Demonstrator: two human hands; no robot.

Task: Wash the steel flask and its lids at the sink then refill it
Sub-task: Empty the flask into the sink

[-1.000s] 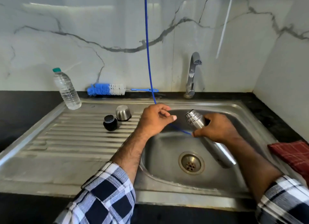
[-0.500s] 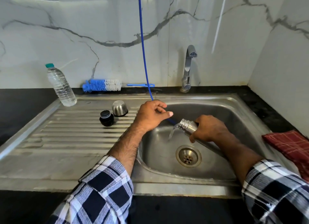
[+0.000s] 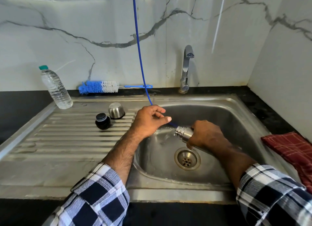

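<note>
Steel flask (image 3: 184, 134) in right hand (image 3: 205, 136) grip; left hand (image 3: 148, 121) pinches blue hose (image 3: 138, 45); two lids (image 3: 116, 110) beside.

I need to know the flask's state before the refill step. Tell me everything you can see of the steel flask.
The steel flask is a slim cylinder of brushed, shiny metal with a ridged, threaded neck. It is uncapped. It lies tipped nearly on its side over the sink basin, mouth pointing left and slightly down, and water spills from the mouth into the basin. The right hand grips it just behind the neck and hides most of the body. A thin blue hose, held by the left hand, ends near its mouth.
</note>
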